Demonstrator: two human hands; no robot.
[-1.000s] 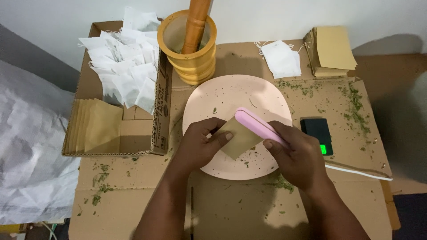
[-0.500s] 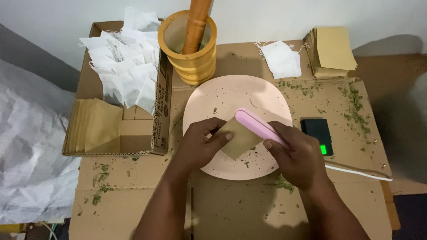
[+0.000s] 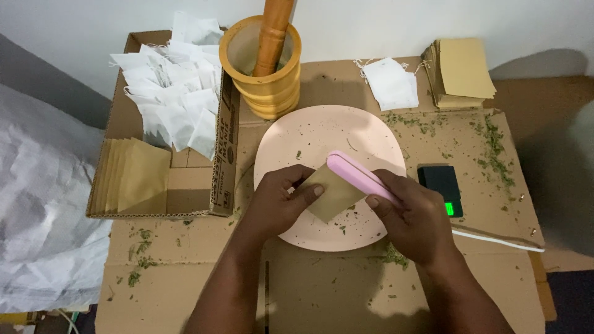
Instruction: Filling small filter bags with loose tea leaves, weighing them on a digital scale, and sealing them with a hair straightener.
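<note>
My left hand pinches a small brown paper pouch over a pink plate. My right hand grips a pink handheld sealer, its jaws clamped along the pouch's upper edge. Both hands hover just above the near half of the plate, which carries scattered green herb flakes.
A yellow wooden mortar with a pestle stands behind the plate. An open cardboard box at left holds white tea bags and brown pouches. More white bags, a brown pouch stack, a black scale lie right.
</note>
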